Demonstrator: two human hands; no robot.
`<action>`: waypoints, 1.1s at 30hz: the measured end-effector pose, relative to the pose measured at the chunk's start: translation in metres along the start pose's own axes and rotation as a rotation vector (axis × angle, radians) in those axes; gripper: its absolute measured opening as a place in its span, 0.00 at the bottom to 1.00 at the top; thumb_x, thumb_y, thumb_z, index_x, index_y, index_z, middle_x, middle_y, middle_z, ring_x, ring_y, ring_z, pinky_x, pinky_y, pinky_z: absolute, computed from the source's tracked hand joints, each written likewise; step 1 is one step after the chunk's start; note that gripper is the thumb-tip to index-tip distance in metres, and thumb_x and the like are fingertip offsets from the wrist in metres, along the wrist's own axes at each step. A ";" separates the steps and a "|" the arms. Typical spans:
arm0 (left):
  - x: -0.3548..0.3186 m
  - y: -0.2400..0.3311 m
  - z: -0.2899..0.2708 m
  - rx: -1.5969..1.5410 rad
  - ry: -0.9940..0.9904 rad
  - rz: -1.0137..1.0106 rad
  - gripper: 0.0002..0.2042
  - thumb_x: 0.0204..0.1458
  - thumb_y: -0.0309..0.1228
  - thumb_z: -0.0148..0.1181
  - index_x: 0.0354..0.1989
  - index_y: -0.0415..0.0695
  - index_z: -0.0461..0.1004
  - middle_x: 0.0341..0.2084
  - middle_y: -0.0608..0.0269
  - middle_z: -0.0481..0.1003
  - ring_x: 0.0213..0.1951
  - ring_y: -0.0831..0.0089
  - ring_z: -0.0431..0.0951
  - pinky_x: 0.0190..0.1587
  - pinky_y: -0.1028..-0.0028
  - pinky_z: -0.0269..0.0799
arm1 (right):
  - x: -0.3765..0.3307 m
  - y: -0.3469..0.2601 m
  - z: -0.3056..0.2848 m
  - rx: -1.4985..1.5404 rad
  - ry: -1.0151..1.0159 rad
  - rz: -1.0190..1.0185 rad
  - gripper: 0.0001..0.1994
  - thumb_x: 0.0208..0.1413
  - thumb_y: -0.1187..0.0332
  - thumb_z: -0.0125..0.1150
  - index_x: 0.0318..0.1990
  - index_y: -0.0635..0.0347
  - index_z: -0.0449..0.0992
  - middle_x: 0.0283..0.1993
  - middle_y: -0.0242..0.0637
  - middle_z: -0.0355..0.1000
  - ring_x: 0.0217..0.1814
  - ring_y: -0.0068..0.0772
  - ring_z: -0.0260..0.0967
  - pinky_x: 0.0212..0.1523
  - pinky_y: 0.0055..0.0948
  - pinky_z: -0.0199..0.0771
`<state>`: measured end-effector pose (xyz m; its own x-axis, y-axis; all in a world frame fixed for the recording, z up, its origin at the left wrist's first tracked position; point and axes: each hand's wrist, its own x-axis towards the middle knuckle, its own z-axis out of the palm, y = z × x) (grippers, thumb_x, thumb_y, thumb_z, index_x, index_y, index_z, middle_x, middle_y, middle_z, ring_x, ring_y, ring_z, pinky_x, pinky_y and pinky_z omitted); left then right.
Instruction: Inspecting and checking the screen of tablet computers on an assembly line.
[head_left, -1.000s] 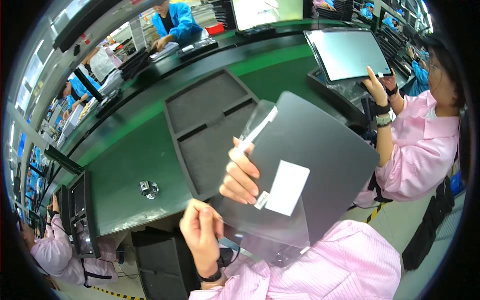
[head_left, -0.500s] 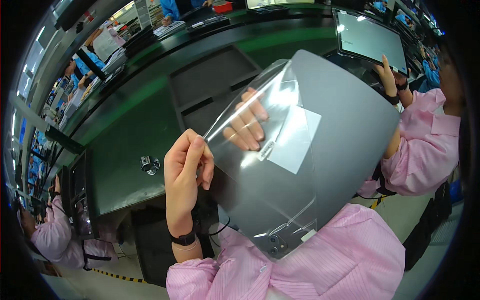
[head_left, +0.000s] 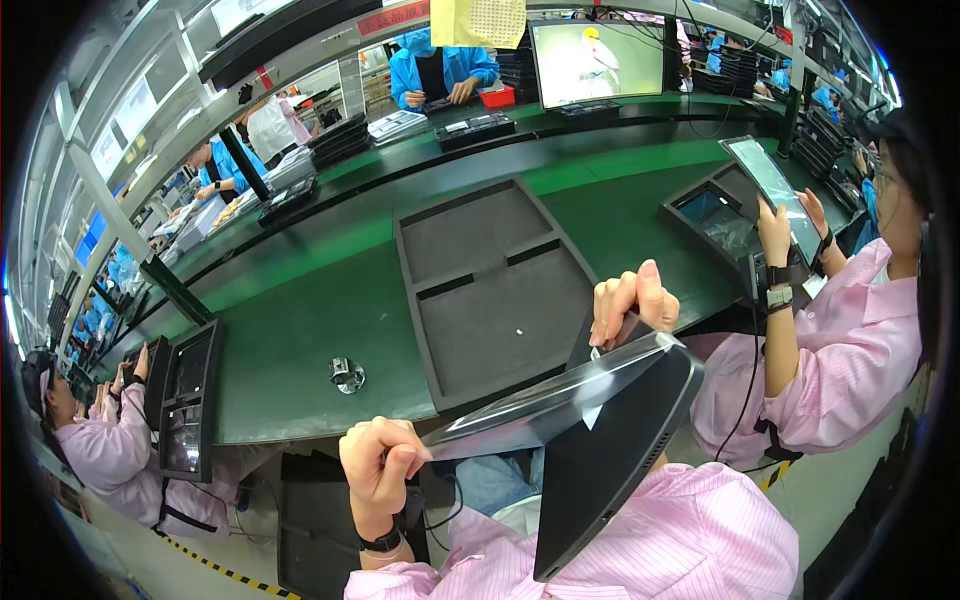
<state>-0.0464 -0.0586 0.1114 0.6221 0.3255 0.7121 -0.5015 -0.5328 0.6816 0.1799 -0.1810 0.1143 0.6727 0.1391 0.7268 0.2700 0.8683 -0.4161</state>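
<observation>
A dark grey tablet (head_left: 612,455) is tilted steeply in front of my chest, its edge with small speaker holes turned toward me. Clear plastic film (head_left: 520,418) stretches from its far upper corner across to the left. My left hand (head_left: 380,468) is closed, pinching the film's left end between thumb and fingers. Beyond the tablet's upper edge, my right hand (head_left: 632,305) has its fingers curled at the far side, apparently gripping the tablet; the tablet hides most of that arm and the exact contact.
A black two-part tray (head_left: 425,345) lies on the green table (head_left: 285,400), with a small metal fixture (head_left: 346,375) left of it. At right a co-worker holds another tablet (head_left: 772,185) over a tray. A monitor (head_left: 598,65) stands at the back.
The tablet has swung from showing its broad grey back to a steep, nearly edge-on tilt. My left hand has moved lower with the film; my right hand now shows above the tablet. The view has shifted.
</observation>
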 end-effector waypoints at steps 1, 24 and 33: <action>-0.002 -0.001 0.000 0.000 -0.001 0.004 0.18 0.62 0.38 0.52 0.24 0.38 0.63 0.11 0.67 0.64 0.12 0.85 0.56 0.14 0.82 0.48 | -0.002 0.001 0.000 0.000 0.009 -0.021 0.27 0.67 0.67 0.40 0.11 0.61 0.61 0.09 0.34 0.57 0.10 0.17 0.46 0.14 0.22 0.43; 0.073 -0.011 -0.001 -0.251 0.227 -0.330 0.17 0.65 0.35 0.44 0.22 0.45 0.62 0.10 0.72 0.58 0.10 0.85 0.56 0.13 0.83 0.49 | -0.048 0.062 -0.022 0.437 -0.145 1.405 0.20 0.62 0.50 0.51 0.39 0.62 0.70 0.31 0.38 0.68 0.32 0.29 0.68 0.28 0.28 0.69; 0.067 -0.022 -0.017 -0.292 0.287 -0.396 0.16 0.65 0.35 0.45 0.22 0.45 0.63 0.09 0.72 0.57 0.10 0.85 0.55 0.13 0.83 0.49 | -0.057 0.063 -0.002 -0.338 0.092 1.537 0.22 0.63 0.45 0.47 0.28 0.54 0.67 0.17 0.28 0.60 0.16 0.25 0.59 0.16 0.26 0.59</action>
<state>-0.0035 -0.0117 0.1472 0.6282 0.6777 0.3822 -0.4341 -0.1025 0.8950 0.1597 -0.1351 0.0452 0.4724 0.7132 -0.5179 -0.5566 -0.2142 -0.8027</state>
